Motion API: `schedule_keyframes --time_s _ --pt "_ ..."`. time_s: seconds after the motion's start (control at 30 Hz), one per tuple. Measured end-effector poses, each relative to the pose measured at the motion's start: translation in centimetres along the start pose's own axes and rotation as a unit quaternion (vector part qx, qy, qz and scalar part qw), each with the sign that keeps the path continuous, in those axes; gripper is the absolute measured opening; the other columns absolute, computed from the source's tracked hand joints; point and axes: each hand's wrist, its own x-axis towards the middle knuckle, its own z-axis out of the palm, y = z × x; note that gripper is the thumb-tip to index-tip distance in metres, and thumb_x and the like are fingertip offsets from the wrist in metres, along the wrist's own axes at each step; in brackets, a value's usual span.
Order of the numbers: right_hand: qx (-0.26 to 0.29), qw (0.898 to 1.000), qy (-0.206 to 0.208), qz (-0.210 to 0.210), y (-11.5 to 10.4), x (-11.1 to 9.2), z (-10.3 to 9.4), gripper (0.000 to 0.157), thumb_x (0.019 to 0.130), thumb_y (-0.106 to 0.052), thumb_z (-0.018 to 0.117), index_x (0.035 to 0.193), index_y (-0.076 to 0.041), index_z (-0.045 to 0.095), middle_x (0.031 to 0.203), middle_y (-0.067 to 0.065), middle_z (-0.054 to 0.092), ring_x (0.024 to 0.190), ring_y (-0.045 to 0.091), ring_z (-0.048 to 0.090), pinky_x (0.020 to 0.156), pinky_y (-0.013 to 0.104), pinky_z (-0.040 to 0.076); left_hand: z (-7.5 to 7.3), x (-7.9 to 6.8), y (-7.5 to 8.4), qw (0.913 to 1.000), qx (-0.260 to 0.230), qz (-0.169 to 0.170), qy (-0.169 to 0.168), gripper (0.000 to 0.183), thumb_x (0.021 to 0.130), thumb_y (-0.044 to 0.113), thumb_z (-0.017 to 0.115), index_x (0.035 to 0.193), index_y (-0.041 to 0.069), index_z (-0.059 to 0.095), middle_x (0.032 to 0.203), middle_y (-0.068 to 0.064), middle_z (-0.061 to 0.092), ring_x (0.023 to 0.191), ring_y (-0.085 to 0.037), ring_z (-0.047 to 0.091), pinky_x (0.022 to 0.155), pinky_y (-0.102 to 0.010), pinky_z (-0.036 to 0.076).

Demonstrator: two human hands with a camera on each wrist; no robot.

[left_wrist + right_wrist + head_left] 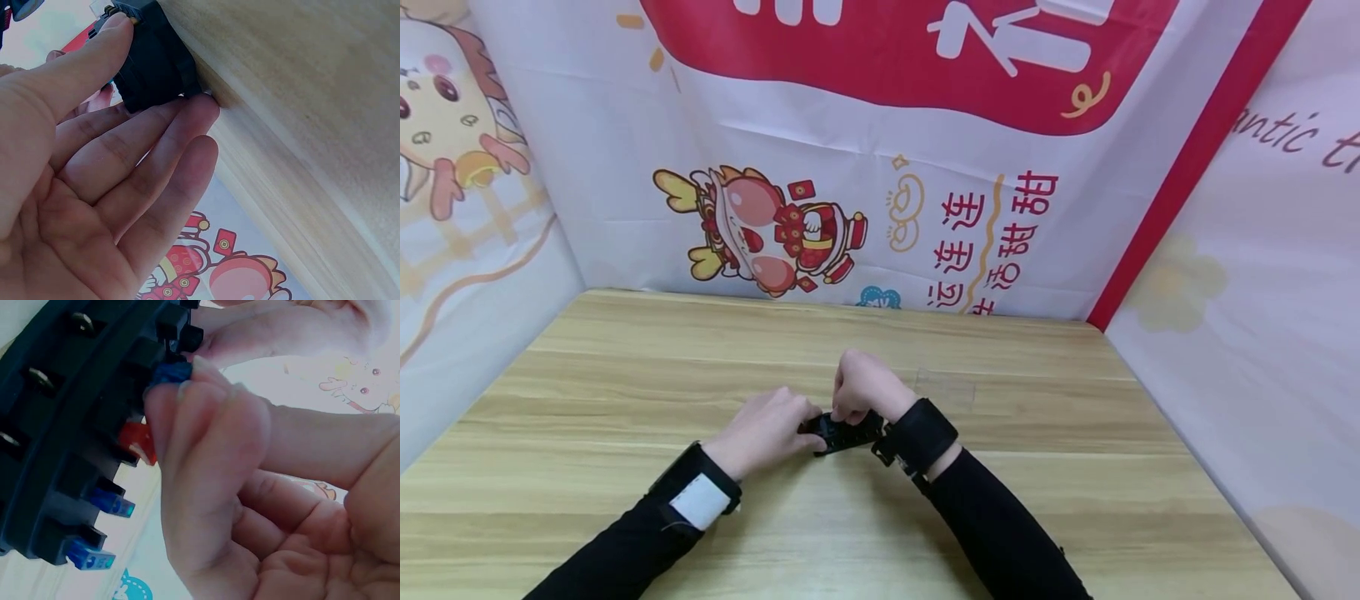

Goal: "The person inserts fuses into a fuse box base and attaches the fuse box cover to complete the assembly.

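- Head cam: a black block [850, 432] is on the wooden table [587, 483], about mid-frame and between the two hands. The left hand [767, 429] has it gripped at one end, thumb on the near side. The right hand [867, 385] is bent over the other part, fingers curled down onto it. Both wrists have black straps [922, 435], and there's a clear flat piece [946, 389] lying just past the right one. Printed cloth [880, 125] hangs behind the table.
- Left wrist cam: the block's end is up top, thumb across one face, fingertips against the underside, so yeah, a proper hold. The last couple of fingers are pretty straight.
- Right wrist cam: the fingertips are pinching a blue fuse [170, 374] at the block's edge. Can't tell how deep it sits. A red fuse [139, 442] is right beside it, then two more blue fuses [90, 555] along the same row. Metal studs [41, 379] line the block's other side.
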Motion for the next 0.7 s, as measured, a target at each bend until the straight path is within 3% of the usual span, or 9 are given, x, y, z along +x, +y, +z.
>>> schedule_keyframes --time_s 0.33,0.7 --pt "-0.014 1.000 -0.020 0.004 -0.5 0.7 -0.2 0.018 0.075 0.001 0.076 0.062 -0.003 0.064 0.059 0.007 0.060 0.053 0.017 0.063 0.050 0.026 0.048 -0.1 -0.1 0.0 1.0000 -0.006 0.007 0.003 0.017 0.080 0.029 0.076 0.076 0.019 0.063 0.062 0.013 0.048 0.052 -0.003 0.038 0.045 -0.022 0.029" --pt "-0.028 0.999 -0.026 0.037 -1.0 1.3 -0.1 0.019 0.073 0.007 0.074 0.060 -0.002 0.063 0.056 0.007 0.059 0.050 0.017 0.061 0.049 0.026 0.048 0.0 -0.1 -0.1 0.9999 -0.001 0.012 0.009 0.017 0.079 0.030 0.076 0.075 0.020 0.063 0.062 0.014 0.048 0.053 -0.003 0.038 0.046 -0.022 0.031"
